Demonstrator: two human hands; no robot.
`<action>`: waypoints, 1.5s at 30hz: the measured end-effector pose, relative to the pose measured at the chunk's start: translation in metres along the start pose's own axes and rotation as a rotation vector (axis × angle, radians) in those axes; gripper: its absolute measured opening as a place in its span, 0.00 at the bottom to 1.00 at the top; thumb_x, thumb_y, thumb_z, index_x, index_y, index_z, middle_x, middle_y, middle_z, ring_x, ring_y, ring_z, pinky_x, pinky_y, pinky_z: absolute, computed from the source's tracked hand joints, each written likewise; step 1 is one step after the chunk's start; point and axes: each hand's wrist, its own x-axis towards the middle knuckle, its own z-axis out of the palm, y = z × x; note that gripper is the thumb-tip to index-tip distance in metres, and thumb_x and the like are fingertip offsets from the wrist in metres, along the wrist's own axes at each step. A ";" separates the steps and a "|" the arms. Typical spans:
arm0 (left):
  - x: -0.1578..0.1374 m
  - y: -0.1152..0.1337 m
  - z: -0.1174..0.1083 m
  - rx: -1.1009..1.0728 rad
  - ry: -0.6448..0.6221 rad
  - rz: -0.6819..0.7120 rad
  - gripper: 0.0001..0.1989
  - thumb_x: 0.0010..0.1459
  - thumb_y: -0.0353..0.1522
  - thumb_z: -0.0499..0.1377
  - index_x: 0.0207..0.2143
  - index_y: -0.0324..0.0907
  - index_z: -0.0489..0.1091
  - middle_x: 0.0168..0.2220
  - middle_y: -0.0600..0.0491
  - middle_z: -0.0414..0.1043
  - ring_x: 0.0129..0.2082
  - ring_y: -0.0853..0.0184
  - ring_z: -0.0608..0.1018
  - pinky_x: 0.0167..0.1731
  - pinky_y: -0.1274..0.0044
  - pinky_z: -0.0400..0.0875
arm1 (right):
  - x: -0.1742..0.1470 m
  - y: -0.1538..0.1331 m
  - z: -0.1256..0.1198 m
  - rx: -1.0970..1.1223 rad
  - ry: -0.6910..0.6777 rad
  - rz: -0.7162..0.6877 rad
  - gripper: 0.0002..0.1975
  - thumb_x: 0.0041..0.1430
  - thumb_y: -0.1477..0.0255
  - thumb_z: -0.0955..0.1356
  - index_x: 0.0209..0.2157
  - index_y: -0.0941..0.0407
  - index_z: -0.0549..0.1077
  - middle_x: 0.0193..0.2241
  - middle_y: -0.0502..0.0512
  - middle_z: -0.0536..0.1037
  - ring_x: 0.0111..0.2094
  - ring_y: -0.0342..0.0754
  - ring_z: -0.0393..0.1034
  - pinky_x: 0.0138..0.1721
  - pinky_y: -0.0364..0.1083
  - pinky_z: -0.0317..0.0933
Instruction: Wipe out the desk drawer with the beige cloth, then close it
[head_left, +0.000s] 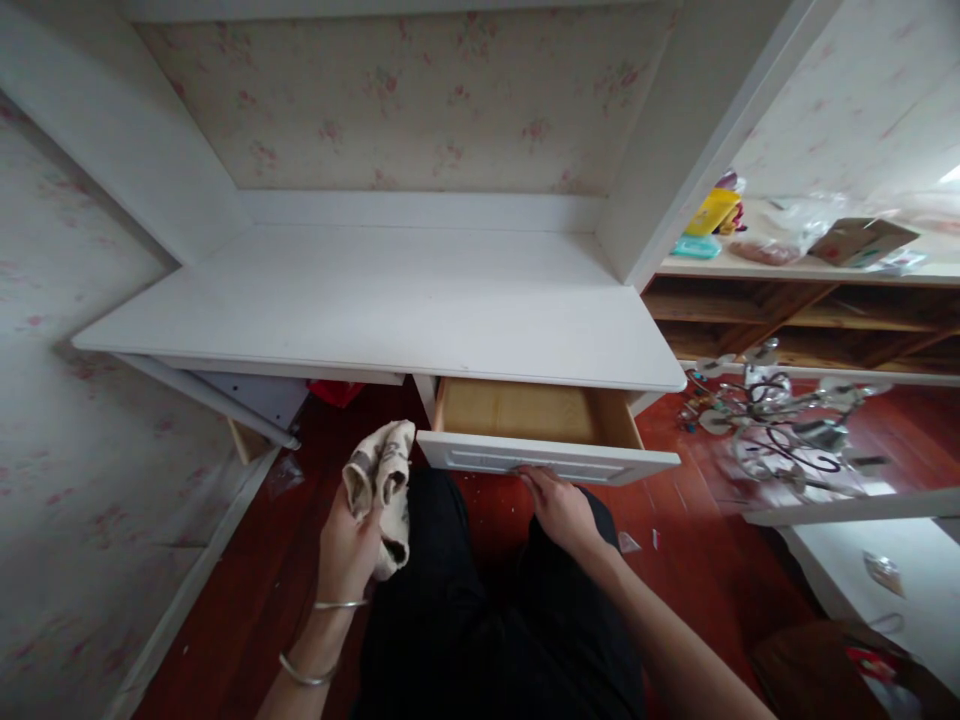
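Observation:
A bunched, cream-coloured cloth (pixel 391 475) with grey marks is gripped in my left hand (pixel 349 540), left of the drawer and above the floor. Bracelets circle that wrist. My right hand (pixel 561 508) is at the front of a white drawer (pixel 480 452), its fingers curled at the middle of the front panel, where the handle is; the fingertips are partly hidden. The drawer stands pulled out below a white desk (pixel 420 300), showing its bare wooden bottom (pixel 525 410).
To the right, a chandelier (pixel 795 420) with curled arms lies on the red wood floor (pixel 690 530). Behind it a low shelf unit (pixel 750 300) carries plastic bags and a cardboard box (pixel 862 242). Papered wall (pixel 75 450) rises close on the left. My knees are under the drawer front.

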 end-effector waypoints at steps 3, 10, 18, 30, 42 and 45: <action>-0.008 -0.010 0.009 -0.528 0.022 -0.377 0.24 0.53 0.33 0.62 0.53 0.40 0.67 0.46 0.47 0.78 0.45 0.57 0.80 0.44 0.68 0.76 | 0.023 0.005 -0.001 -0.026 -0.020 0.036 0.16 0.71 0.66 0.57 0.50 0.49 0.73 0.50 0.51 0.78 0.44 0.51 0.76 0.42 0.45 0.66; -0.034 -0.004 0.019 -1.048 -0.036 -0.849 0.26 0.48 0.25 0.65 0.52 0.41 0.70 0.37 0.49 0.80 0.36 0.59 0.82 0.39 0.69 0.78 | 0.078 0.012 -0.004 -0.073 -0.026 0.094 0.18 0.72 0.63 0.55 0.51 0.46 0.72 0.52 0.49 0.76 0.45 0.52 0.75 0.43 0.47 0.65; -0.045 0.022 0.030 -1.155 -0.172 -0.920 0.23 0.49 0.22 0.63 0.50 0.36 0.71 0.35 0.46 0.80 0.34 0.58 0.83 0.37 0.68 0.79 | 0.120 0.015 -0.017 -0.119 -0.070 0.124 0.20 0.72 0.63 0.54 0.52 0.48 0.72 0.53 0.52 0.76 0.48 0.54 0.73 0.45 0.48 0.64; 0.021 0.093 0.098 -1.415 -0.031 -0.695 0.20 0.46 0.20 0.61 0.43 0.37 0.73 0.37 0.47 0.78 0.34 0.62 0.81 0.38 0.70 0.78 | 0.087 0.005 -0.122 -0.362 0.116 0.237 0.23 0.69 0.54 0.54 0.49 0.45 0.75 0.35 0.56 0.81 0.36 0.57 0.75 0.36 0.49 0.61; 0.080 0.189 0.131 -1.545 0.127 -0.705 0.13 0.43 0.18 0.56 0.33 0.39 0.68 0.28 0.56 0.72 0.26 0.69 0.78 0.34 0.72 0.76 | 0.166 0.091 -0.192 -0.106 0.308 0.817 0.30 0.66 0.58 0.53 0.62 0.61 0.61 0.57 0.77 0.65 0.57 0.67 0.61 0.52 0.60 0.54; 0.068 0.198 0.138 -1.612 0.029 -0.700 0.14 0.41 0.19 0.57 0.32 0.38 0.69 0.29 0.53 0.74 0.29 0.67 0.79 0.35 0.72 0.76 | 0.169 0.089 -0.178 -0.135 0.307 0.820 0.31 0.66 0.56 0.51 0.62 0.58 0.60 0.59 0.75 0.63 0.60 0.69 0.57 0.54 0.64 0.52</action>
